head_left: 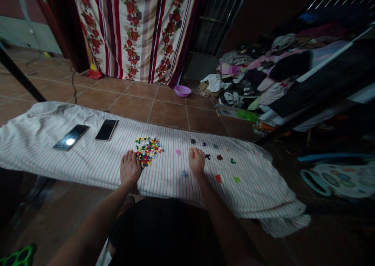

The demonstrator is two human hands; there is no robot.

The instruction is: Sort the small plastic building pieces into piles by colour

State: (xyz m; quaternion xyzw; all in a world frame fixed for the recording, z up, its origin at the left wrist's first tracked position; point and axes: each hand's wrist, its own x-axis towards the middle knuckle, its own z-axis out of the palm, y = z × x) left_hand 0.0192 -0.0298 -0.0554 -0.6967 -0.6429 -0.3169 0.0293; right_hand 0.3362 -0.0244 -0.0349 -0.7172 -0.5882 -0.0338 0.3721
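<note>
Resting flat, the left hand (130,166) touches a loose pile of small multicoloured pieces (149,150) at its two o'clock, while the right hand (197,161) curls, its hold on a tiny red piece (193,155) unclear.

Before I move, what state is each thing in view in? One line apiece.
Mixed pieces: loose, colours jumbled.
Colour clusters: small, set apart.
Left grip: palm down at the mixed pieces' edge; finger closure unclear.
Right grip: curled, seemingly closed on a red piece.
Left phone: flat, glare on screen.
Right phone: flat, screen dark.
Cloth: spread, wrinkled.
Curtain: hanging down.
Purple basin: upright on floor.
Clothes: heaped.
</note>
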